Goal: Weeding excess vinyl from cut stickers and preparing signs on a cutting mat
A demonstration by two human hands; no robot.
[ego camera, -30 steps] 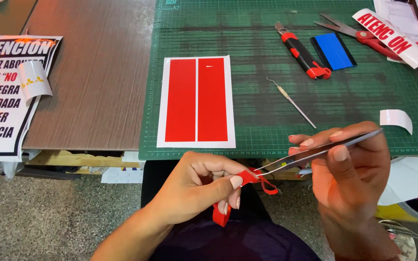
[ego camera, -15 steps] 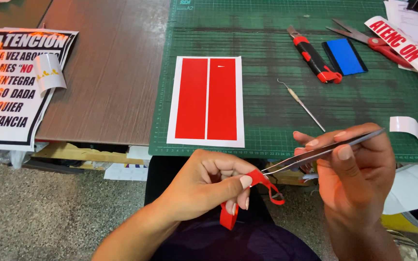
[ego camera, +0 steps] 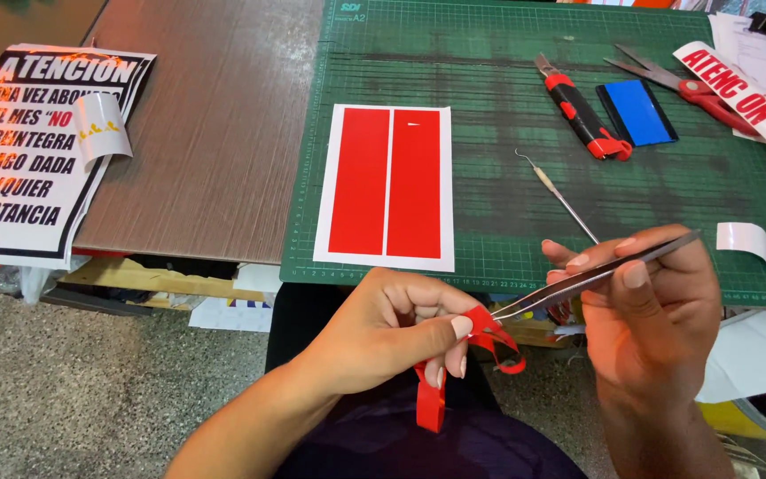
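The left hand [ego camera: 392, 333] is pinching a curled strip of red vinyl [ego camera: 476, 355] between thumb and fingertips, its grip closed on the strip, which is hanging in a loop below the near edge of the green cutting mat [ego camera: 489, 80], off the worktop and over the lap. The right hand [ego camera: 658, 310] is holding a pair of metal tweezers [ego camera: 591, 277], its grip closed round them, and their tips are meeting the red strip just beside the left thumb.

On the mat, a white backing sheet with two tall red rectangles [ego camera: 387, 186] is lying toward the mat's left side. The gap between the rectangles and the margin around them are showing bare white, so that waste appears already pulled away; one small white mark near the top of the right rectangle seems to be left. A thin weeding pick [ego camera: 558, 193] is lying to the sheet's right, and a red utility knife [ego camera: 582, 115], a blue squeegee [ego camera: 637, 113] and red-handled scissors [ego camera: 693, 87] are sitting toward the mat's far right corner.
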